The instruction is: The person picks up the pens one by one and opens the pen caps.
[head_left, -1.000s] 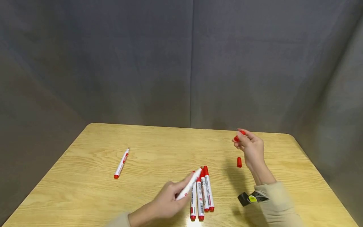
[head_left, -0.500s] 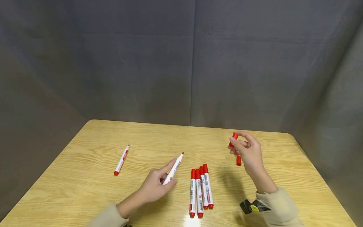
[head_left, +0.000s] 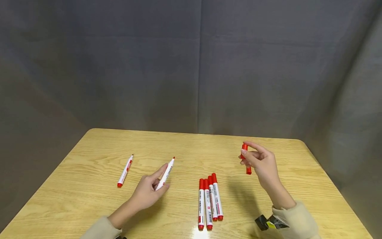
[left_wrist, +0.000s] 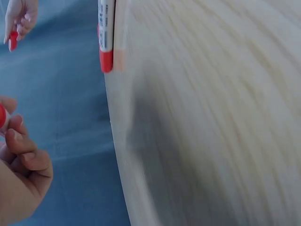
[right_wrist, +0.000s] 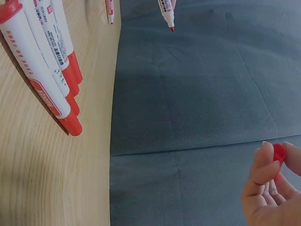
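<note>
My left hand [head_left: 147, 191] grips an uncapped white marker [head_left: 166, 173], its red tip pointing up and away, held over the table left of the middle. Between thumb and forefinger, my right hand [head_left: 264, 164] pinches a red cap [head_left: 244, 151] above the table's right side. Partly covered by that hand, a second red cap [head_left: 248, 170] sits on the tabletop. To the left lies another uncapped marker [head_left: 125, 171]. Several capped red markers [head_left: 201, 202] lie side by side between the hands; the right wrist view shows these capped markers [right_wrist: 44, 80] close up.
The wooden table [head_left: 89, 205] has rounded far corners. A grey curtain [head_left: 143, 73] hangs behind its far edge and along the sides. A black strap with a yellow mark [head_left: 271, 223] is on the right sleeve.
My left hand has carried the uncapped marker leftward, away from the capped markers. The right hand has shifted slightly left and turned the cap more upright.
</note>
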`<state>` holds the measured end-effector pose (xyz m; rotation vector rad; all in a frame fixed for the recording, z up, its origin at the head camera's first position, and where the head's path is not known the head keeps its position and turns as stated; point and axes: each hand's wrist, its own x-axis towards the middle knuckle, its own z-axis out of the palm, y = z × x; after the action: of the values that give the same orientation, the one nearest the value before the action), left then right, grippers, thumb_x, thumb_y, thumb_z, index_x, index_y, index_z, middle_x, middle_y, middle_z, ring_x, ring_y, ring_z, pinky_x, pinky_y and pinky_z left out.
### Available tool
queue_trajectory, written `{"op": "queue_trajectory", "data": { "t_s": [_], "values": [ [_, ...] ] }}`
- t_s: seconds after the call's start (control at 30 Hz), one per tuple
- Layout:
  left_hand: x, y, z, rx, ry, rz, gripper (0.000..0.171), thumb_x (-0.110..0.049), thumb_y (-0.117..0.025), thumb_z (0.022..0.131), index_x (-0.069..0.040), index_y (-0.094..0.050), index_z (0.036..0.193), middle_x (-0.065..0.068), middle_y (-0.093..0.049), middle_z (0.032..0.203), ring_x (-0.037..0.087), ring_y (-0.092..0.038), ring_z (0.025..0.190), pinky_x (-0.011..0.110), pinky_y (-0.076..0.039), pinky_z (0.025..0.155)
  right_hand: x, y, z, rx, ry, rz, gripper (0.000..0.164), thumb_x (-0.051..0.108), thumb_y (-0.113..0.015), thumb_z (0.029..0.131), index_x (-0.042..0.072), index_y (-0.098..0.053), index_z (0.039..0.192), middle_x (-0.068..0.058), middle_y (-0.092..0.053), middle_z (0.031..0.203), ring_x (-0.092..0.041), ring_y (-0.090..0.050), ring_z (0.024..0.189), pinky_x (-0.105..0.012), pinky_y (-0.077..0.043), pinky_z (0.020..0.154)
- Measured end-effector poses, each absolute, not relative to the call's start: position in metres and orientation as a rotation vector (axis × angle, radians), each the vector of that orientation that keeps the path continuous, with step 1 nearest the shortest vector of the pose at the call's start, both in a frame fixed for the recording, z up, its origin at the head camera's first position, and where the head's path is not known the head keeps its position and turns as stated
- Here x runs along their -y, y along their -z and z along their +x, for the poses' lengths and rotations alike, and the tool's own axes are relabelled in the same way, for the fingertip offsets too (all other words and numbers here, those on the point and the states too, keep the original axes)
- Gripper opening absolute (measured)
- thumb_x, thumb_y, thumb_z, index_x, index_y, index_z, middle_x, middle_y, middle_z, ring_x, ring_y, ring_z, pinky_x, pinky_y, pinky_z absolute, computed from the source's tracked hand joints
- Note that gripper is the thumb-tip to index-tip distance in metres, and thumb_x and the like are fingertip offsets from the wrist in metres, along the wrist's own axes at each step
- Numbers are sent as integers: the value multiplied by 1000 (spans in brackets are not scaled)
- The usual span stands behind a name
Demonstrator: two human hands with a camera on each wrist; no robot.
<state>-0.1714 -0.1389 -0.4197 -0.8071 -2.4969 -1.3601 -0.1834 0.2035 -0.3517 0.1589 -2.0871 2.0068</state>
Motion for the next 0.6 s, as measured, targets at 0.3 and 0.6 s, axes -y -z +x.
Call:
{"op": "queue_trajectory", "data": {
  "t_s": [0.3,0.6],
  "values": [
    [167,418,-174,2488,1271,-707,58,1,-65,78,4,-44,132,-19,-31,45,-10,-20,39,10,-18,35,-206,357,-180,2164,-1991,189,32,5,-65,83,8,-61,115,2,-65,77,-11,-63,63,-24,-51,60],
    [195,416,-179,2543,1172,-585,56,-2,-64,80,2,-45,132,-16,-34,43,-8,-21,35,13,-20,31,-209,358,-176,2350,-1899,130,58,1,-69,77,-3,-46,130,-5,-62,92,-8,-63,77,-25,-52,66]
  ]
}}
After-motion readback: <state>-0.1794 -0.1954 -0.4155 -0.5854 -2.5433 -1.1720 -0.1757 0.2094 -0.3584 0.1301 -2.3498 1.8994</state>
